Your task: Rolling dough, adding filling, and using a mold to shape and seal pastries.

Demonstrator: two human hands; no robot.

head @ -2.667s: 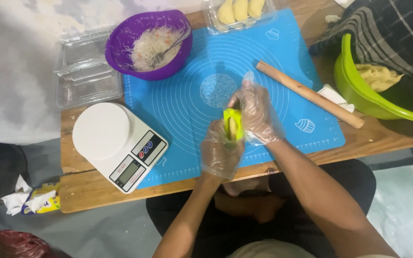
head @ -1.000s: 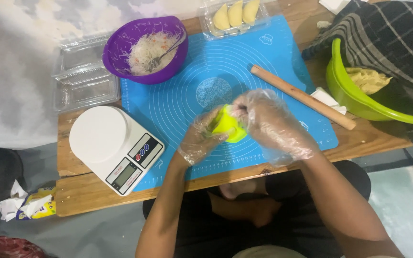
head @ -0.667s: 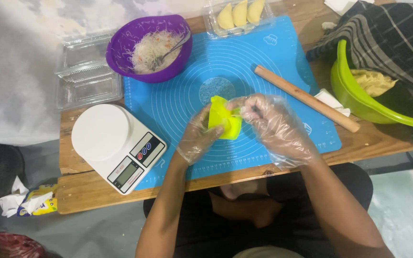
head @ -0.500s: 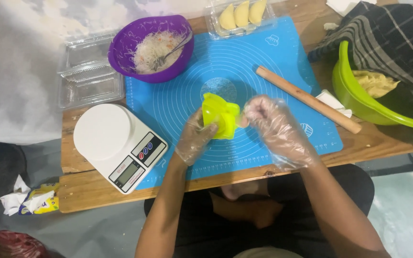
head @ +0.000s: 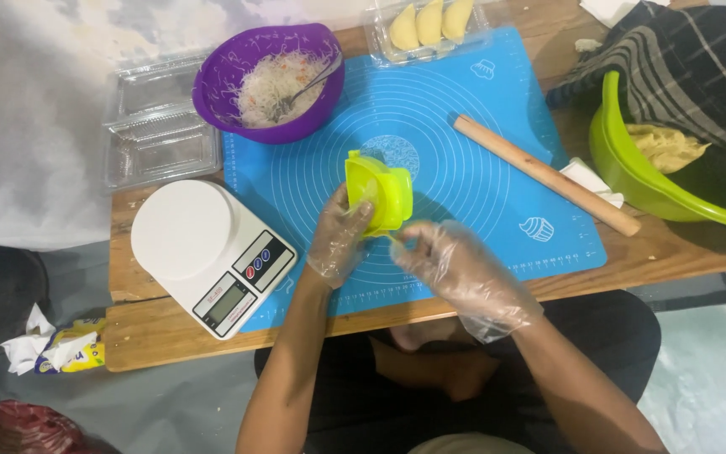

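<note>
My left hand [head: 339,240], in a clear plastic glove, holds a lime-green hinged dumpling press [head: 377,191] above the blue baking mat [head: 481,210]. The press stands partly unfolded, its halves apart. My right hand [head: 455,269], also gloved, is just below and to the right of the press, fingertips pinched at its lower edge on a thin yellowish bit that is too small to identify. Whether dough lies inside the press cannot be told.
A purple bowl [head: 220,80] of shredded filling with a fork, a clear tray of shaped dumplings [head: 428,21], a wooden rolling pin [head: 544,174], a white kitchen scale [head: 207,252], a green bowl [head: 632,181] with dough under a striped cloth, and clear plastic containers [head: 157,126] stand on the wooden table.
The press was squeezed closed between both hands; now it has unfolded, held in the left hand alone. The right hand has dropped to its lower edge.
</note>
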